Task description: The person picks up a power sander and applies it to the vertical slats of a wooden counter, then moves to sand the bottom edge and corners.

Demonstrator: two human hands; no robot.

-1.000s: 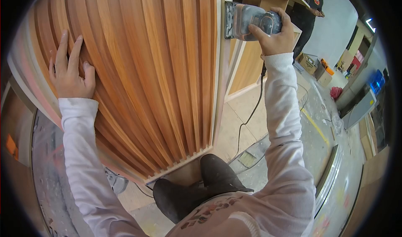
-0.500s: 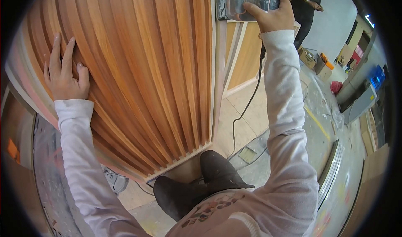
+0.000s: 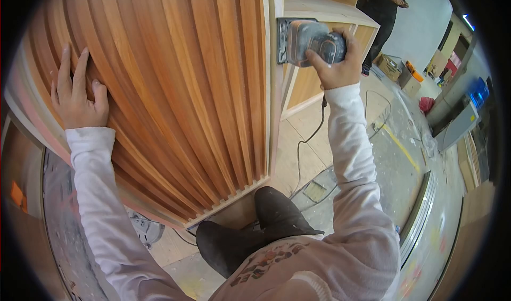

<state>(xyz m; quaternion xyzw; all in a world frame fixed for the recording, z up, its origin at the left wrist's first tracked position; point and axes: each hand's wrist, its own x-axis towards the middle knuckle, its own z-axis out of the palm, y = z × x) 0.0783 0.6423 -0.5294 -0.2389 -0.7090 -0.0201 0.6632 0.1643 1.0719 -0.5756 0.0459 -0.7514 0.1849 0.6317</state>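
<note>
A large slatted wooden panel [image 3: 175,88] stands in front of me, its reddish-brown slats running away from my body. My left hand [image 3: 80,96] rests on the slats at the left, fingers spread. In my right hand [image 3: 340,64] is a dusty electric sander [image 3: 308,41], gripped around its rounded body. The sander's flat square pad is against the panel's pale right edge [image 3: 273,88]. A black power cord [image 3: 314,133] hangs from the tool to the floor.
A pale wooden cabinet [image 3: 330,11] stands beyond the panel's right edge. Another person [image 3: 380,16] in dark clothes is at the back right. Metal strips [image 3: 418,216] lie on the stained floor at right. Cardboard boxes [image 3: 391,67] and a blue water bottle [image 3: 480,92] are farther off.
My right hand has drawn the sander toward me along the panel's right edge, so the cabinet top behind now shows. The left hand stays on the slats, shifted slightly left in view.
</note>
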